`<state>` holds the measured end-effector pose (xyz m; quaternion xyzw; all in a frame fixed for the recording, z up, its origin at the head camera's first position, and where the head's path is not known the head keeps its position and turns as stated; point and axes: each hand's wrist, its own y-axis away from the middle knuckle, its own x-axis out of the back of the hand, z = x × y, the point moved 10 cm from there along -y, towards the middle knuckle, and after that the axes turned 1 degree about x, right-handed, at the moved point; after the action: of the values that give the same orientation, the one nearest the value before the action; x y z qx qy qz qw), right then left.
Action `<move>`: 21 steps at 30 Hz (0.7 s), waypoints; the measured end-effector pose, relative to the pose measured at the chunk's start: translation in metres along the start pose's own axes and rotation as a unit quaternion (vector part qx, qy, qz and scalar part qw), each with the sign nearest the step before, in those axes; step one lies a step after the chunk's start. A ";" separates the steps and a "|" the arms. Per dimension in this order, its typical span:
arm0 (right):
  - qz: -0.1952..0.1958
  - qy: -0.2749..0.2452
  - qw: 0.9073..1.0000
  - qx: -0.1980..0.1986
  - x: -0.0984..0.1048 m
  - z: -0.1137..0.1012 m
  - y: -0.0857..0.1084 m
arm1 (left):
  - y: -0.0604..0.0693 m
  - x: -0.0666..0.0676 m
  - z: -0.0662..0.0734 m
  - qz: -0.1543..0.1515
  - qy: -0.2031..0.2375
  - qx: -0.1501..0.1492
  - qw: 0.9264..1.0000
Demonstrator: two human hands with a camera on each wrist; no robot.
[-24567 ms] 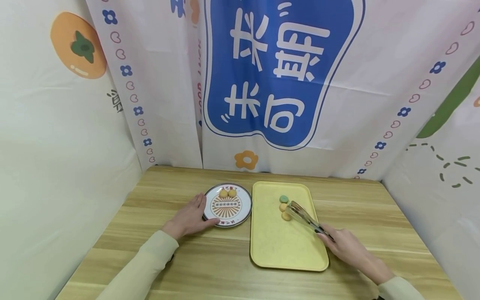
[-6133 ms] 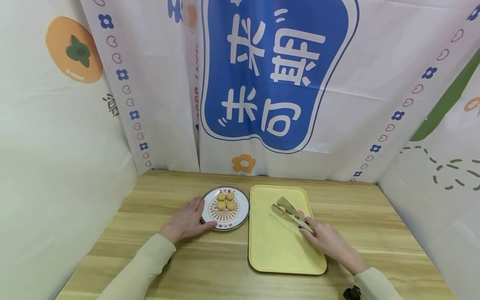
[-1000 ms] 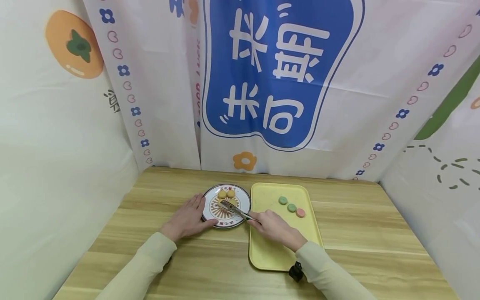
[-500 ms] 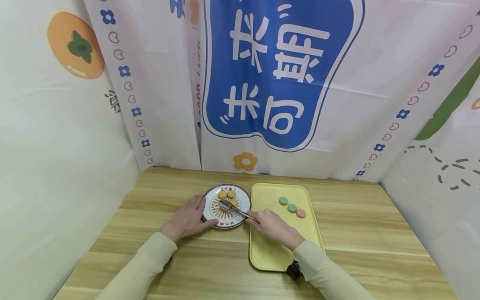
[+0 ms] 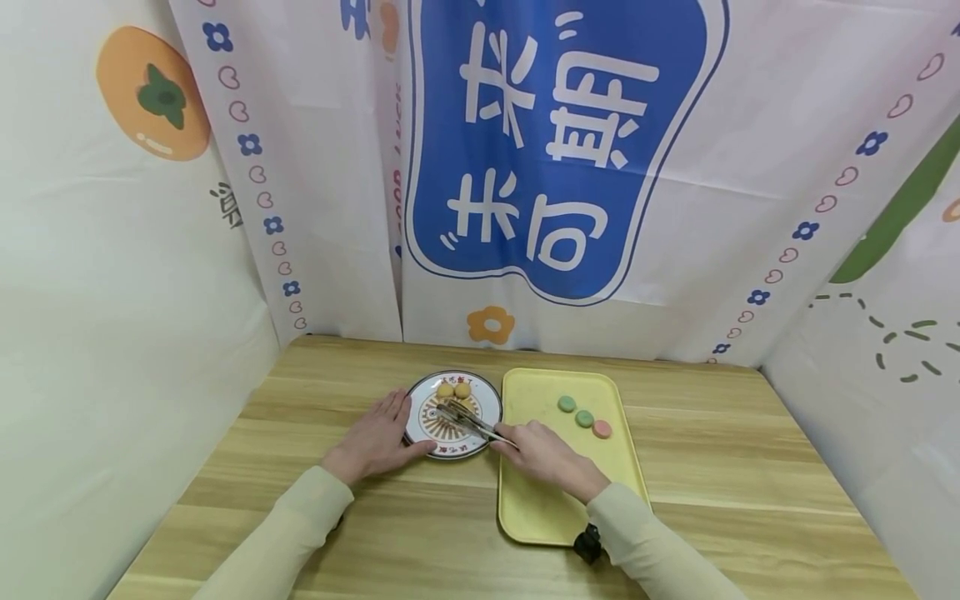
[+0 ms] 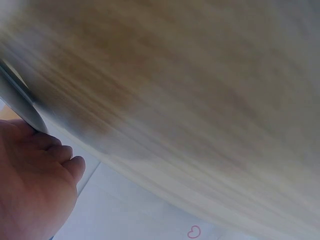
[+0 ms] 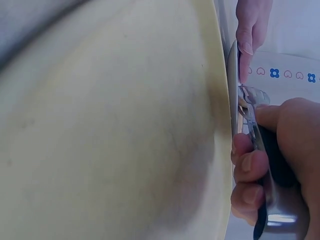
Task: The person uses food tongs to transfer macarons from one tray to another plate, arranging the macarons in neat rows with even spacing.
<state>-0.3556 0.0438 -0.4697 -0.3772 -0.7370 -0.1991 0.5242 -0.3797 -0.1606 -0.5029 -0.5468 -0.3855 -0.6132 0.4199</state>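
Note:
My right hand (image 5: 543, 454) grips metal tongs (image 7: 265, 175), reaching across the yellow tray (image 5: 525, 517). The tips of the tongs are over the middle of the white patterned plate (image 5: 417, 404), slightly spread. Two small round yellow cookies (image 5: 454, 390) sit at the plate's far side; more yellow ones lie partly hidden by the tongs. My left hand (image 5: 375, 437) rests at the plate's left edge, fingers extended and thumb on the near rim. On the tray are two green cookies (image 5: 575, 411) and a pink cookie (image 5: 602, 429).
The wooden table (image 5: 390, 533) carries the plate on the left and the tray on its right, nearly touching. Printed cloth (image 5: 345, 250) hangs behind the table and on both sides.
Earlier, the tongs were at yellow cookies on the tray; now they are over the plate, which holds more yellow ones than at first. Lately the tong tips have spread slightly. My left hand stays put.

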 end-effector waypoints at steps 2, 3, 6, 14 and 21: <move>0.004 0.001 1.000 -0.001 0.002 0.000 0.001 | 0.001 0.001 0.001 0.002 0.004 -0.002 1.000; 0.006 0.001 1.000 -0.002 0.002 0.000 0.002 | 0.001 0.002 0.002 0.002 0.006 -0.002 1.000; 0.012 -0.004 1.000 -0.010 0.005 0.002 0.004 | 0.001 0.003 0.002 0.003 0.005 -0.002 1.000; 0.019 -0.016 1.000 -0.008 0.008 0.002 0.010 | 0.003 0.005 0.003 0.014 0.011 -0.004 1.000; 0.011 -0.002 1.000 0.000 0.005 -0.001 0.012 | 0.001 0.003 0.002 0.006 0.006 0.002 1.000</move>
<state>-0.3465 0.0518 -0.4659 -0.3860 -0.7340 -0.1928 0.5245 -0.3783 -0.1599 -0.5000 -0.5443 -0.3809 -0.6132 0.4274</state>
